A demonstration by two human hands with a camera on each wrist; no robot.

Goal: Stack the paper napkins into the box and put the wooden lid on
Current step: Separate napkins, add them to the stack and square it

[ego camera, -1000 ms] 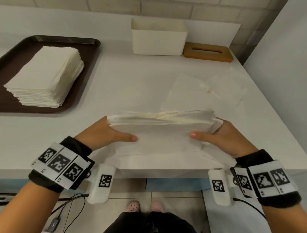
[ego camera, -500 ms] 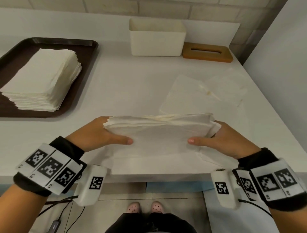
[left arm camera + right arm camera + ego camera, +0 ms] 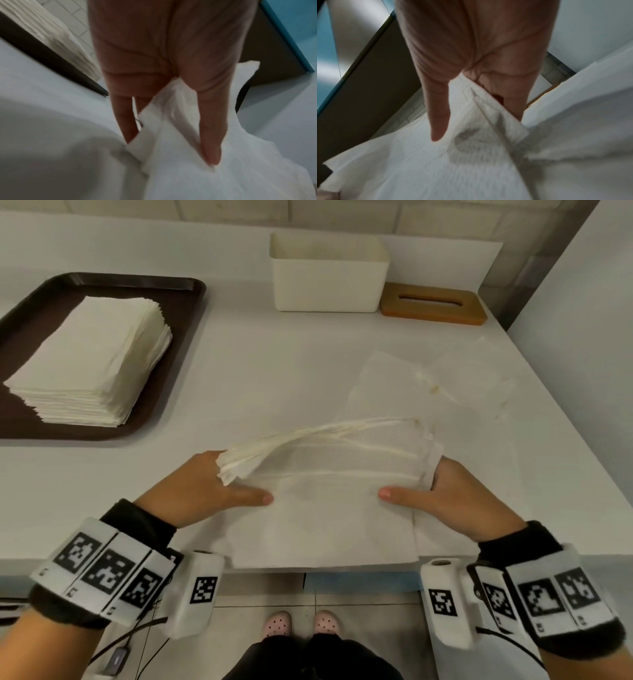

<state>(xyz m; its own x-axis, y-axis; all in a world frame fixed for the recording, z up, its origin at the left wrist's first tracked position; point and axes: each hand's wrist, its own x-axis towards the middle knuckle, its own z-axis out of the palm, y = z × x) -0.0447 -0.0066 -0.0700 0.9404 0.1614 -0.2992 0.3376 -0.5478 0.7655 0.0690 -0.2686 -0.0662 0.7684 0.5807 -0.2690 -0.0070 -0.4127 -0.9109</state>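
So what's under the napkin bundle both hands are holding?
Under the napkin bundle, loose napkins lie flat on the table. Both hands' fingers beneath are mostly hidden; only the thumbs show on top.

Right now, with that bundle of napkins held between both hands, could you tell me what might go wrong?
1. The napkin bundle is fanning apart at the left hand; loose sheets could slip out on the way to the box.
2. The bundle looks about as long as the box opening, so the splayed edges might catch on its rim.
3. Flat napkins under the bundle overhang the table edge; a brush might drag them off.
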